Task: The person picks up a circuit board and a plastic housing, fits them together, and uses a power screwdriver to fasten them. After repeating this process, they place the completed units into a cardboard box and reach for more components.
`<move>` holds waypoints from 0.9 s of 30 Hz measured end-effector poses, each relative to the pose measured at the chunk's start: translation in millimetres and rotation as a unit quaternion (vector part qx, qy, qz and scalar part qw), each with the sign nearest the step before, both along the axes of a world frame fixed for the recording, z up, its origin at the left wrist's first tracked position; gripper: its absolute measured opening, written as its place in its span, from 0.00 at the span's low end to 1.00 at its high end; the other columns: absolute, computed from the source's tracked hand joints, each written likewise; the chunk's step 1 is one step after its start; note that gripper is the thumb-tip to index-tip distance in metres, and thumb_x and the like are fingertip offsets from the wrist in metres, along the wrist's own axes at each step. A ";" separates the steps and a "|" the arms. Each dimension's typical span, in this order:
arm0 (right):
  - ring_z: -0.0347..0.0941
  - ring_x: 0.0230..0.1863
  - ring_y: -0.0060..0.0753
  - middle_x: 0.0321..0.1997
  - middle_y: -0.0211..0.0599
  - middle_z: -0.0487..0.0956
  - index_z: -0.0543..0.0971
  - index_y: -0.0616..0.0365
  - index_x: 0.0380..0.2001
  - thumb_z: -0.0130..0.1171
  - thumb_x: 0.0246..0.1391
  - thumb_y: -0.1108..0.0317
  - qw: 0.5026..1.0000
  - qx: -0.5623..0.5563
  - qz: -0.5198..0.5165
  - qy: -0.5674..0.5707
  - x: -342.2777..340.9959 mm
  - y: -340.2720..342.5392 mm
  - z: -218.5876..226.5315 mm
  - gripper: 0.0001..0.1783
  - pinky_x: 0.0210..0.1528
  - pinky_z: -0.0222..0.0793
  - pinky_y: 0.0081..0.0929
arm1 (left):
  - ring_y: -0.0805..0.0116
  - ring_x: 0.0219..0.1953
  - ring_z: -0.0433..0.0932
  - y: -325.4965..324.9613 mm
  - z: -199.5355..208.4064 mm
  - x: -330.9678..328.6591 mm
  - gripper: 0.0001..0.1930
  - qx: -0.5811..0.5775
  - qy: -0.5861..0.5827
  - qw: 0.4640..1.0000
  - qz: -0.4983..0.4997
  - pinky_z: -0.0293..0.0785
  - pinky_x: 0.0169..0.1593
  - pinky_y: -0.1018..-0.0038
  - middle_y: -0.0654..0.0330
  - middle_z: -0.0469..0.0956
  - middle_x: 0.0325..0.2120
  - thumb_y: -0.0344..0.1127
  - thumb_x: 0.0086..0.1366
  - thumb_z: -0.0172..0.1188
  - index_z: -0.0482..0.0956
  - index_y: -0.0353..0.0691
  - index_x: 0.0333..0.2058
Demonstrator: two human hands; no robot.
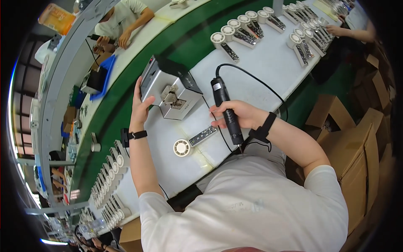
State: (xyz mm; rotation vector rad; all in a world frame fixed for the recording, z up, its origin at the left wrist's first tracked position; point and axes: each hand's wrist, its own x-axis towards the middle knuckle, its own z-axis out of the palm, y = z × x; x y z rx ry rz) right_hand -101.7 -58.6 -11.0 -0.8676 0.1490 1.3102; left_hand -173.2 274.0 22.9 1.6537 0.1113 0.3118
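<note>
My left hand (pixel 141 107) grips the left side of a silver and black metal box (pixel 161 84), which looks like a screw feeder. Its thumb lies against the front, and the box stands tilted over the bench. My right hand (pixel 241 114) is closed around a black electric screwdriver (pixel 221 92), whose bit points down toward my lap at the bench edge. Between my arms, a white handheld fan (pixel 182 148) lies on the bench with its handle open. A circuit board (pixel 202 135) shows in that handle, and neither hand touches the fan.
Rows of similar fans (pixel 245 31) stand at the far right, and others (pixel 110 176) at the left. The screwdriver's cable (pixel 268 86) loops over the white bench (pixel 163 168). Cardboard boxes (pixel 357 147) stand at my right. Across the green belt (pixel 176 42), another person (pixel 126 23) works.
</note>
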 end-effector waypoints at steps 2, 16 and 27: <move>0.73 0.29 0.28 0.34 0.34 0.73 0.73 0.62 0.41 0.57 0.46 0.70 0.999 0.038 -0.015 -0.027 5.8 4.0 -13.3 0.17 0.32 0.71 0.27 | 0.59 0.62 0.58 1.1 0.8 5.0 0.49 -0.037 0.003 0.999 0.006 0.53 0.64 0.70 0.53 0.58 0.61 0.37 0.43 0.70 0.54 0.38 0.64; 0.69 0.24 0.23 0.29 0.31 0.73 0.73 0.63 0.37 0.59 0.45 0.70 0.968 -0.092 -0.106 -0.208 43.5 -53.4 5.0 0.14 0.27 0.69 0.23 | 0.47 0.67 0.48 -66.6 39.0 3.6 0.51 0.395 0.080 0.913 0.062 0.50 0.65 0.61 0.38 0.50 0.63 0.49 0.40 0.71 0.56 0.43 0.63; 0.71 0.23 0.25 0.22 0.34 0.73 0.70 0.67 0.41 0.57 0.46 0.73 0.856 -0.096 -0.208 -0.464 17.7 -45.4 84.8 0.17 0.29 0.68 0.21 | 0.50 0.66 0.51 -78.6 2.8 -64.0 0.49 0.165 0.017 0.981 0.100 0.53 0.65 0.61 0.43 0.49 0.64 0.42 0.49 0.69 0.49 0.38 0.65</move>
